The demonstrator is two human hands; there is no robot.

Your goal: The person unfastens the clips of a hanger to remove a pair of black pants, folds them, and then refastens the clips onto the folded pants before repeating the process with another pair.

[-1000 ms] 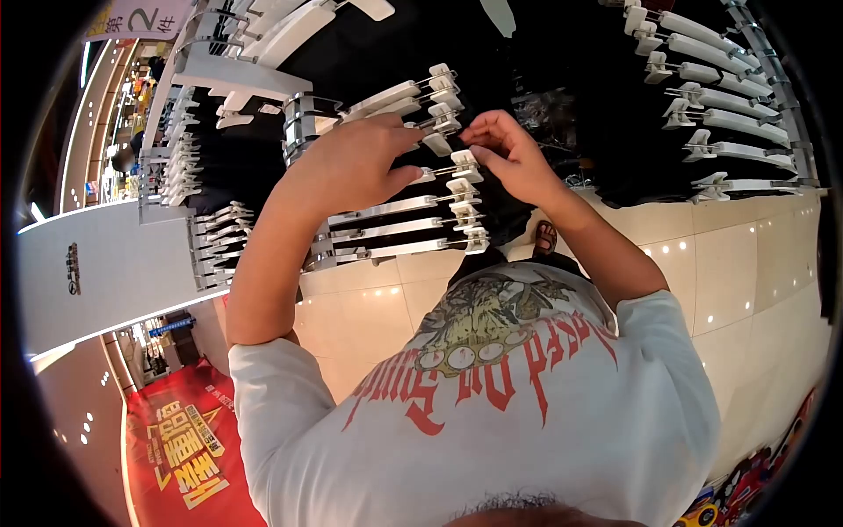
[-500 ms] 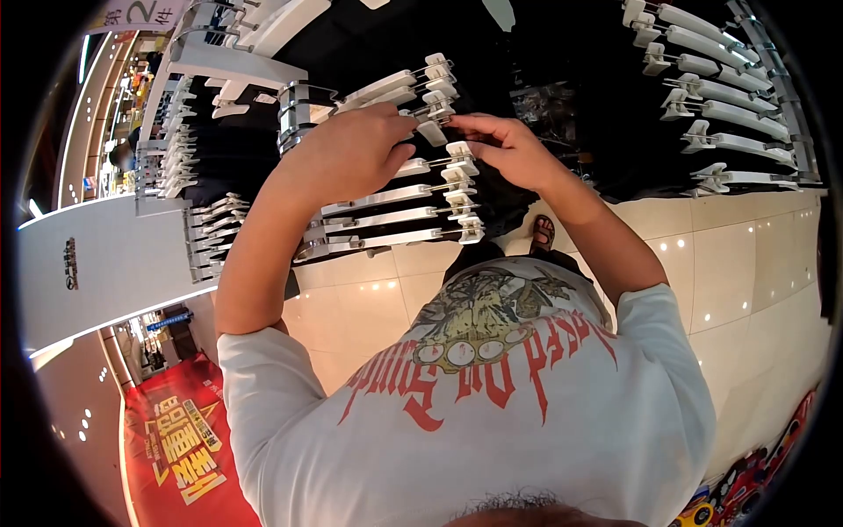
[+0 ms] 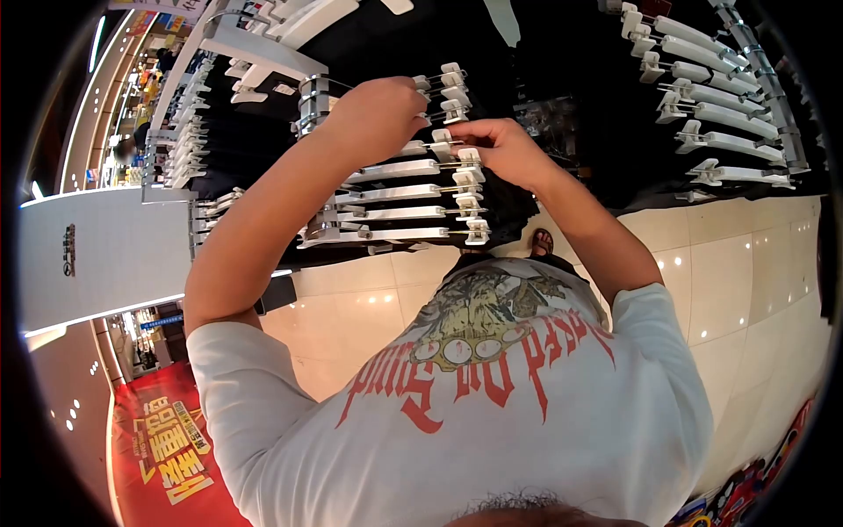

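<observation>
white hanger (image 3: 413,147) between hands, left hand (image 3: 378,114) curled, right hand (image 3: 507,154) pinching its clip (image 3: 442,140)

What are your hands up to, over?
Left hand at white hangers. Right hand at a hanger clip. Dark clothes crowding close.

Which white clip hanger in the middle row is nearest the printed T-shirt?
The lowest white clip hanger in the picture; no other in its row lies between it and the T-shirt.

Both my elbows are bent; my left hand (image 3: 378,119) curls, back up, near my right hand (image 3: 505,151), its fingers reaching leftward.
</observation>
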